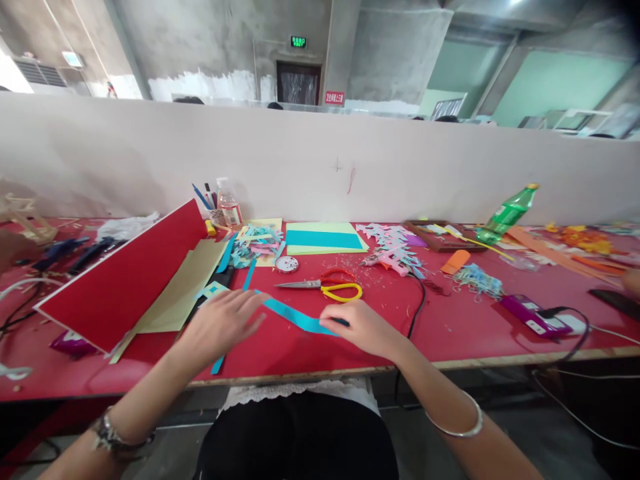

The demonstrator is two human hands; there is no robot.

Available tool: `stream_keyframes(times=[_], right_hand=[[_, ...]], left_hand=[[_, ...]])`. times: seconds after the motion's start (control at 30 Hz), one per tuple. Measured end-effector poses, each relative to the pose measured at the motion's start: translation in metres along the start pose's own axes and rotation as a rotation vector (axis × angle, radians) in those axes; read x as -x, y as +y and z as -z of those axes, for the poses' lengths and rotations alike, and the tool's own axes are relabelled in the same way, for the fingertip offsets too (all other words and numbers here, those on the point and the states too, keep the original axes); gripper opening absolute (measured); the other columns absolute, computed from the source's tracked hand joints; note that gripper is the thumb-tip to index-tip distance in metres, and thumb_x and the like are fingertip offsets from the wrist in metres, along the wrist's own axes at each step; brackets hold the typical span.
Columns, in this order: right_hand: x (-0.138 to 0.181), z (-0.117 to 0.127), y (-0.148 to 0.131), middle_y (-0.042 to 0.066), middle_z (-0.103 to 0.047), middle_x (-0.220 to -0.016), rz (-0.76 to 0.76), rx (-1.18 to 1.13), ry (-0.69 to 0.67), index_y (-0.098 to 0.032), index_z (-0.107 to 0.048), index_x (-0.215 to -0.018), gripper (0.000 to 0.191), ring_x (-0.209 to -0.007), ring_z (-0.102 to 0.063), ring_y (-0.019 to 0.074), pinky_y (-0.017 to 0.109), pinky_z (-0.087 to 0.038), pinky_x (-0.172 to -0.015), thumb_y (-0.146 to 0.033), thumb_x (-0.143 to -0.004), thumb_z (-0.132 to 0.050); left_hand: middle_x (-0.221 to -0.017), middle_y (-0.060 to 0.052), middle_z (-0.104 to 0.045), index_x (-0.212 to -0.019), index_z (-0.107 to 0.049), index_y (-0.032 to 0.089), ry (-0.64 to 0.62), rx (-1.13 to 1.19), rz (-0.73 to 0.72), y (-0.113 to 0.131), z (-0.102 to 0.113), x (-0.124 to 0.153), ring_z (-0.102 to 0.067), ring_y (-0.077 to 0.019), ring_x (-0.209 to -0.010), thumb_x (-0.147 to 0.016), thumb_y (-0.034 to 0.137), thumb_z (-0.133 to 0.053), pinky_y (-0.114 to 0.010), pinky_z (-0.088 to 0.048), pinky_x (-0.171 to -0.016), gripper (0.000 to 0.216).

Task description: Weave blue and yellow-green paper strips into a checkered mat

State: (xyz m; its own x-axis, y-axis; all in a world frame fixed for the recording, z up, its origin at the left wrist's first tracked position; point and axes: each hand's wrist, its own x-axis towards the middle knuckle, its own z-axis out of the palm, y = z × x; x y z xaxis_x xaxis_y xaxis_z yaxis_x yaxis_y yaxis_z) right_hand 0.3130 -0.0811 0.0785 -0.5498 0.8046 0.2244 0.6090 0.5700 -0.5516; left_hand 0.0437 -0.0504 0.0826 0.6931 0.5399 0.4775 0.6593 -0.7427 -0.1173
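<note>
A blue paper strip [293, 315] slants across the red table in front of me. My right hand [363, 327] pinches its right end between thumb and fingers. Over the strip's other end is my left hand [223, 323], fingers stretched out and apart; whether the fingertips touch the strip I cannot tell. Just beyond the strip lie scissors [320, 285] with red and yellow handles. More blue strip [217, 365] pokes out under my left hand, beside a pale cut paper piece [213, 289].
A red board [135, 280] leans at left. Paper scraps [257, 243], a round lid [287, 265], blue and yellow sheets [325, 239] and a pink glue gun [393, 260] lie farther back. At right are a green bottle [507, 217] and a purple power strip [537, 317]. Another person's hand [633, 283] shows at the right edge.
</note>
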Motion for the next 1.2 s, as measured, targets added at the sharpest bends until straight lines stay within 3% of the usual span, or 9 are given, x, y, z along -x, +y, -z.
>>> stream_keyframes(times=[0.07,0.2,0.4,0.6,0.73,1.0,1.1,1.2], right_hand=[[-0.006,-0.004,-0.008,0.001,-0.063,-0.073,0.058,0.032,-0.003,-0.018,-0.061,-0.083,0.022,-0.063,-0.054,0.0107,0.019,-0.033,-0.058,-0.027,-0.086,-0.041],[-0.015,-0.007,-0.011,0.002,-0.063,-0.073,0.154,0.137,0.033,-0.017,-0.060,-0.082,0.020,-0.064,-0.054,0.0110,0.020,-0.033,-0.058,-0.022,-0.085,-0.041],[-0.026,-0.023,-0.012,0.000,-0.060,-0.059,0.240,0.422,0.173,-0.018,-0.055,-0.066,0.014,-0.054,-0.049,0.0109,0.024,-0.028,-0.058,-0.016,-0.075,-0.044],[-0.029,-0.029,-0.003,-0.003,-0.054,-0.049,0.244,0.456,0.214,-0.019,-0.054,-0.061,0.011,-0.046,-0.043,0.0095,0.023,-0.024,-0.052,-0.015,-0.067,-0.045],[-0.017,-0.018,0.016,-0.002,-0.053,-0.049,0.187,0.453,0.250,-0.019,-0.053,-0.059,0.013,-0.048,-0.044,0.0097,0.022,-0.025,-0.052,-0.014,-0.066,-0.044],[0.015,0.008,0.063,0.000,-0.054,-0.050,-0.081,0.574,0.361,-0.018,-0.057,-0.059,0.016,-0.051,-0.048,0.0119,0.022,-0.030,-0.053,-0.014,-0.070,-0.046],[0.011,0.014,0.056,0.003,-0.062,-0.066,-0.111,0.449,0.438,-0.018,-0.061,-0.075,0.015,-0.061,-0.054,0.0134,0.023,-0.037,-0.060,-0.017,-0.076,-0.045],[0.000,0.011,0.029,0.007,-0.061,-0.101,0.041,0.222,0.353,-0.019,-0.055,-0.104,0.025,-0.091,-0.055,0.0154,0.025,-0.039,-0.078,-0.025,-0.081,-0.047]], left_hand=[[-0.100,-0.008,-0.059,-0.109,-0.050,0.017,-0.071,0.055,-0.049,0.023,-0.003,-0.015,-0.054,-0.0193,-0.090,-0.083,0.036,-0.044,-0.031,-0.038,-0.078,0.033],[-0.072,-0.002,-0.060,-0.078,-0.057,0.017,-0.140,0.155,-0.086,0.044,-0.010,-0.029,-0.054,-0.0142,-0.068,-0.087,0.028,-0.037,-0.029,-0.037,-0.072,0.025],[-0.055,0.001,-0.054,-0.065,-0.053,0.016,-0.259,0.278,-0.001,0.042,-0.019,-0.027,-0.045,-0.0108,-0.051,-0.088,0.028,-0.032,-0.024,-0.028,-0.054,0.033],[-0.046,0.005,-0.038,-0.052,-0.044,0.015,-0.354,0.506,0.086,0.037,-0.014,-0.026,-0.031,-0.0064,-0.043,-0.086,0.028,-0.034,-0.022,-0.019,-0.046,0.038],[-0.046,0.004,-0.039,-0.051,-0.040,0.015,-0.404,0.593,0.096,0.025,-0.001,-0.021,-0.030,-0.0063,-0.043,-0.086,0.028,-0.032,-0.022,-0.021,-0.046,0.038],[-0.049,0.005,-0.030,-0.053,-0.034,0.017,-0.452,0.488,0.106,0.000,0.014,-0.003,-0.026,-0.0074,-0.045,-0.086,0.031,-0.033,-0.022,-0.021,-0.048,0.036],[-0.049,0.005,-0.030,-0.054,-0.037,0.017,-0.448,0.431,0.072,0.006,0.016,-0.007,-0.025,-0.0081,-0.045,-0.086,0.030,-0.032,-0.023,-0.020,-0.048,0.035],[-0.048,0.004,-0.034,-0.053,-0.040,0.016,-0.442,0.384,0.023,0.015,0.018,-0.016,-0.027,-0.0085,-0.045,-0.086,0.027,-0.032,-0.023,-0.020,-0.048,0.036]])
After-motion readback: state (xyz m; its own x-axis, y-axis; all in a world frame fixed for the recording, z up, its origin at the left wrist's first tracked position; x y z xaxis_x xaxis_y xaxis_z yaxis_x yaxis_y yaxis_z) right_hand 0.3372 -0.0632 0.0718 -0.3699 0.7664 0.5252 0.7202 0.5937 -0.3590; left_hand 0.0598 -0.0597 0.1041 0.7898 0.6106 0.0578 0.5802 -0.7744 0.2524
